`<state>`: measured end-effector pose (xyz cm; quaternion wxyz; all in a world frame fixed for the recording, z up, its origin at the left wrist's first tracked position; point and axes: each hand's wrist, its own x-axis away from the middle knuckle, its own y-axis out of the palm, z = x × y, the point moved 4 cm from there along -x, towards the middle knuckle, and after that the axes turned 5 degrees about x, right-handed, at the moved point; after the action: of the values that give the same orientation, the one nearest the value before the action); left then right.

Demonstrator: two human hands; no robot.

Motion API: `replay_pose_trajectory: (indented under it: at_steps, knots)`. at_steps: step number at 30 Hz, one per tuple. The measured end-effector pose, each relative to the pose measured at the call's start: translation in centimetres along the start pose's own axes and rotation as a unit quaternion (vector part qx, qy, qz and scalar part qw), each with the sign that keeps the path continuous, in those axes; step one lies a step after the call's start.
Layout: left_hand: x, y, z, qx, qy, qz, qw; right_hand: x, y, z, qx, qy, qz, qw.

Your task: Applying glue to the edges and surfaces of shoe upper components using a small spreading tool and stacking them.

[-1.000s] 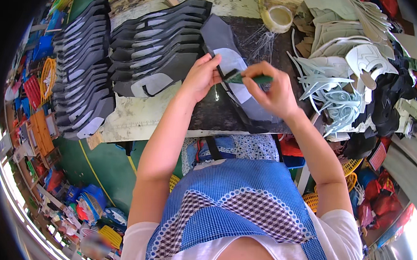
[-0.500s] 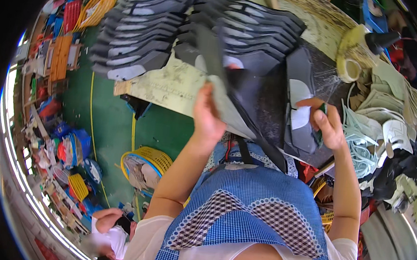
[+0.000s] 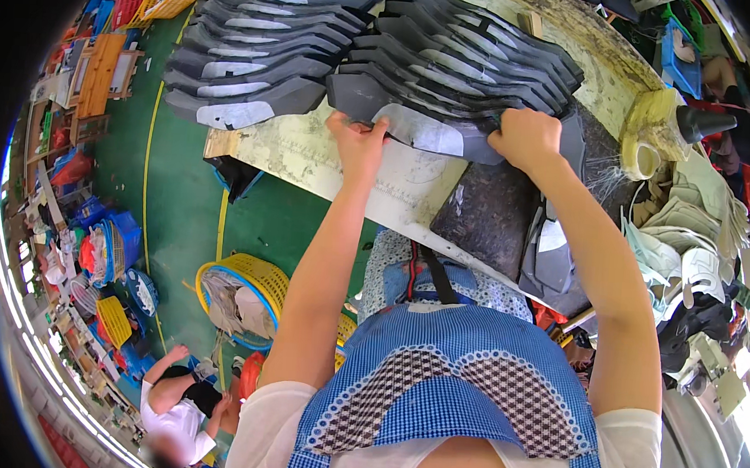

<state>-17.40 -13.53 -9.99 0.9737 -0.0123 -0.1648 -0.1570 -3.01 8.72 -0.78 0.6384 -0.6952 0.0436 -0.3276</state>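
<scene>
A flat, curved dark grey piece (image 3: 421, 130) with a pale grey patch, shaped like a shoe upper, lies at the near end of the right row of overlapping pieces (image 3: 483, 55). My left hand (image 3: 359, 146) pinches its near edge left of the patch. With fingers curled, my right hand (image 3: 528, 139) grips its right end; the fingertips are partly hidden. Another row of like pieces (image 3: 265, 65) lies to the left. Below my right forearm, more dark pieces (image 3: 549, 264) lie on the black board (image 3: 490, 212), partly covered by the arm.
A glue-stained yellowish pot (image 3: 647, 136) with a black cone-shaped part stands at the table's right. Beside it are piled pale shoe parts (image 3: 698, 222). A yellow basket (image 3: 240, 298) stands on the green floor. Another person (image 3: 180, 407) is at the lower left.
The blurred dark piece in my left hand has moved up onto the right row. My right hand has left the pieces on the board and now grips that piece's right end.
</scene>
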Motion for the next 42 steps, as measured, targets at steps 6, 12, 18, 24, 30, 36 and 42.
replay_pose_trajectory:
  at_steps: [6,12,18,24,30,36,42]
  knots:
    - [0.0,1.7,1.6,-0.104,-0.009,-0.02,0.994,2.1,-3.5,5.0,-0.041,0.059,0.08,0.994]
    - [1.5,-3.1,3.0,-0.248,0.173,0.034,0.953,13.7,-2.5,23.7,-0.613,0.213,0.334,0.684]
    - [13.2,15.7,2.6,-0.102,0.015,-0.359,0.928,13.4,3.6,27.9,-0.394,0.309,0.39,0.773]
    - [14.9,21.1,-2.1,-0.131,-0.008,-0.337,0.932,14.3,6.5,30.8,-0.583,0.356,0.306,0.663]
    - [14.5,20.9,-2.3,-0.09,-0.046,-0.325,0.94,10.6,4.4,18.8,-0.608,0.171,0.063,0.773]
    - [14.1,21.0,-2.7,-0.112,-0.083,-0.366,0.92,8.7,3.0,18.0,-0.489,0.131,0.221,0.834]
    - [14.2,21.2,-0.4,-0.161,0.029,-0.384,0.909,21.9,9.2,18.4,-0.468,0.126,0.117,0.867]
